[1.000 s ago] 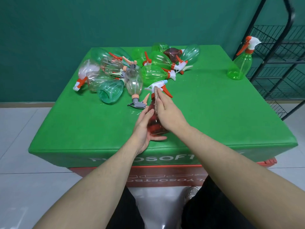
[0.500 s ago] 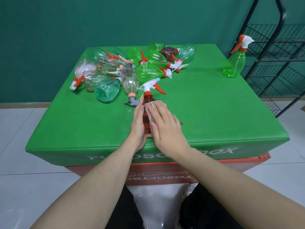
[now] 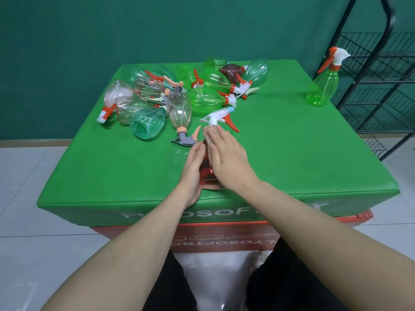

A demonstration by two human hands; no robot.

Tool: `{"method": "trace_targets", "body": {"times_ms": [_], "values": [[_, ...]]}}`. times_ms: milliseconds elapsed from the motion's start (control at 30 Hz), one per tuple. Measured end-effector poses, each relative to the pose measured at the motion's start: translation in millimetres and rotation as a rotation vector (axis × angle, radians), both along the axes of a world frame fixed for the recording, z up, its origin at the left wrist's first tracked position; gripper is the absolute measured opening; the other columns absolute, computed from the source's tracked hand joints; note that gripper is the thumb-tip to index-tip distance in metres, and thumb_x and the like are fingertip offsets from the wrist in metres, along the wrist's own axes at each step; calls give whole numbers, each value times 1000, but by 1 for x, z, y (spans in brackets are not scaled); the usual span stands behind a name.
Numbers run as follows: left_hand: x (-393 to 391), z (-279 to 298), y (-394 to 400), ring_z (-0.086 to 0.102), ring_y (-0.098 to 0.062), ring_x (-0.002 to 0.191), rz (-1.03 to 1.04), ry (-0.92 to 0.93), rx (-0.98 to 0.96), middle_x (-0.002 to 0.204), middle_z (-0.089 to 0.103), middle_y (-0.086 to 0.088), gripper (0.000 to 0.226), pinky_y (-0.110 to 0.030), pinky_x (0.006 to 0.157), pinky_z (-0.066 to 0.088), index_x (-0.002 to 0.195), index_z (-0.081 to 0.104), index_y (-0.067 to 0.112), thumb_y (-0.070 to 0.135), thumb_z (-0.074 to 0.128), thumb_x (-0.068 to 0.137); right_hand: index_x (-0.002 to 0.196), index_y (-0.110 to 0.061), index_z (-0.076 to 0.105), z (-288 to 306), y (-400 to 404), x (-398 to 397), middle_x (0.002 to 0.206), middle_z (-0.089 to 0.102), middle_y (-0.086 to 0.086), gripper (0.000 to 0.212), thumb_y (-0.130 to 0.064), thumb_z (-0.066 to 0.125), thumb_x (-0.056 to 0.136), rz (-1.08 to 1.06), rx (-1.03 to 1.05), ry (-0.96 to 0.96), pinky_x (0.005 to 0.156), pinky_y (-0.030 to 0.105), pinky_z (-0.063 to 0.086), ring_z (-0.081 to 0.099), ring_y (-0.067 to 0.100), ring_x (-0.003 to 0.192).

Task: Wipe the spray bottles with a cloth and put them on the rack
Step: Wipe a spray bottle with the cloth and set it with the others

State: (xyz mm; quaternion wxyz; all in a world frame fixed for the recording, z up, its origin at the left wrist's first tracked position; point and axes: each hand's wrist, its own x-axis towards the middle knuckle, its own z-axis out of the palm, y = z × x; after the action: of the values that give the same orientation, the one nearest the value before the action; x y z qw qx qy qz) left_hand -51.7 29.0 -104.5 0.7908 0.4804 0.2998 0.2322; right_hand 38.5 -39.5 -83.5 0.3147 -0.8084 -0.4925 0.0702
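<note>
Red spray bottle (image 3: pixel 207 170) lies near the front edge of the green counter (image 3: pixel 292 158). Left hand (image 3: pixel 194 169) cups its side, fingers curled round it. Right hand (image 3: pixel 229 158) presses a cloth (image 3: pixel 208 140) on it, fingers straight. Bottle pile (image 3: pixel 179 97) behind; one green bottle (image 3: pixel 323 86) upright beside the rack (image 3: pixel 381 86).

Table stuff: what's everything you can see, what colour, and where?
red bottle: one, red, near edge, between the hands
cloth: one, pinkish, under the right hand, on the red bottle
bottle pile: many, green, clear, teal, one dark red, lying at the far left
green bottle: one, green, upright, far right corner
table: one, green
rack: one, black, right
left hand: holds the red bottle
right hand: presses the cloth
</note>
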Motion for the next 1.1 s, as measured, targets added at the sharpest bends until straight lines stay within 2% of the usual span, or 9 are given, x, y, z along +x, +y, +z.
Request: {"method": "trace_targets", "body": {"times_ms": [67, 133, 233, 433, 533, 667, 767, 933, 1100], "values": [[-1, -1, 1, 77, -23, 93, -6, -7, -19, 113, 76, 11, 36, -62, 67, 61, 138, 52, 36, 48, 46, 104, 159, -20, 31, 5, 10, 3, 167, 23, 3, 59, -40, 19, 105, 13, 26, 106, 126, 43, 17, 18, 19, 154], [-2, -3, 2, 78, -26, 91, 8, -10, -45, 113, 76, 10, 38, -60, 66, 62, 139, 51, 36, 48, 46, 104, 159, -17, 28, 11, 17, 5, 167, 22, 4, 51, -29, 26, 110, 13, 42, 206, 126, 33, 13, 19, 16, 154], [-1, -5, 4, 78, -31, 89, 22, 2, -46, 120, 73, 1, 43, -55, 63, 62, 146, 46, 32, 47, 43, 106, 160, -25, 25, 20, 21, 8, 164, 30, 1, 49, -29, 27, 111, -36, 32, 325, 116, 27, 22, 31, 15, 148], [-2, -7, 3, 77, -31, 93, 29, -16, -58, 126, 72, -1, 43, -62, 66, 61, 146, 46, 32, 48, 43, 106, 160, -23, 28, 11, 15, 2, 161, 35, 3, 50, -30, 27, 110, -23, 40, 268, 113, 24, 24, 35, 14, 145], [0, -10, 2, 76, -25, 96, 50, -39, -25, 115, 76, 3, 40, -63, 74, 60, 144, 48, 30, 46, 43, 107, 157, -17, 34, 3, 6, -2, 160, 36, 5, 52, -31, 26, 108, 18, 66, 166, 123, 40, 27, 34, 17, 146], [2, -11, 0, 75, -14, 92, 82, -19, 14, 110, 76, 6, 38, -41, 59, 60, 140, 51, 31, 47, 43, 107, 156, -22, 34, -6, -7, -9, 162, 33, 2, 58, -40, 20, 103, 3, 35, 9, 116, 48, 36, 37, 22, 144], [4, -11, 0, 74, -10, 90, 124, -18, 3, 106, 76, 7, 39, -30, 61, 57, 141, 52, 25, 44, 43, 108, 158, -27, 30, -12, -17, -17, 165, 27, 1, 61, -45, 14, 102, -8, 32, -49, 116, 50, 34, 31, 21, 148], [4, -11, 2, 74, -12, 97, 138, -26, -7, 112, 76, 5, 45, -32, 70, 60, 141, 49, 24, 50, 48, 104, 160, -29, 22, -19, -29, -26, 168, 18, 0, 59, -44, 13, 104, 30, -6, -111, 117, 55, 30, 17, 20, 155], [1, -7, 2, 75, -10, 88, 78, -57, -12, 98, 78, 10, 53, -30, 60, 58, 128, 52, 34, 53, 62, 80, 161, -36, 13, -27, -42, -28, 170, 6, -8, 58, -47, 14, 104, 48, 17, -54, 121, 56, 21, 4, 12, 156]]}}
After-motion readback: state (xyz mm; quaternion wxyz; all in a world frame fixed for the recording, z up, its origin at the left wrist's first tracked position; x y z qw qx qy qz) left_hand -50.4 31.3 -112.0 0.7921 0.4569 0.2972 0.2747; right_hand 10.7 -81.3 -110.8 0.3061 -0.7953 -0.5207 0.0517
